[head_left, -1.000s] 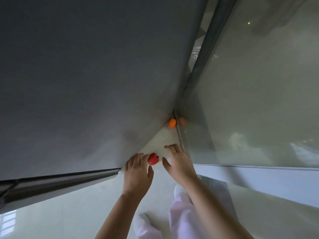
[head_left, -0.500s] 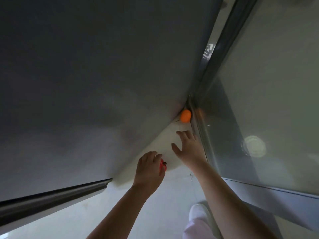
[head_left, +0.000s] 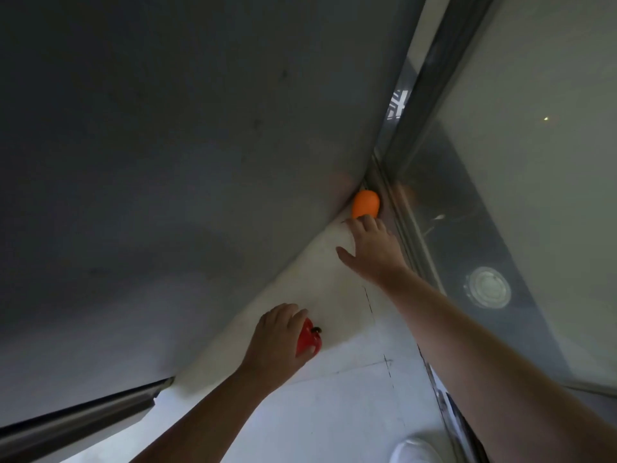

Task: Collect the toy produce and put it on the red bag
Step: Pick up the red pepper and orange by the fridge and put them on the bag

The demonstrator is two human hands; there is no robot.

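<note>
A large grey panel [head_left: 167, 162] meets a glass door [head_left: 521, 182] at the far corner of the pale floor [head_left: 334, 412]. The right arm stretches forward, right hand [head_left: 370, 252] spread, fingertips touching the orange toy fruit [head_left: 366, 203] wedged in that corner. Nearer, by the panel's lower edge, the left hand [head_left: 277, 335] curls around a red toy fruit [head_left: 309, 342] on the floor.

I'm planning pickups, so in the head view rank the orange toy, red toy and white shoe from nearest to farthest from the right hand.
1. Orange toy, at the fingertips of the right hand.
2. Red toy, lower left, gripped by the left hand.
3. White shoe, at the bottom edge.
</note>
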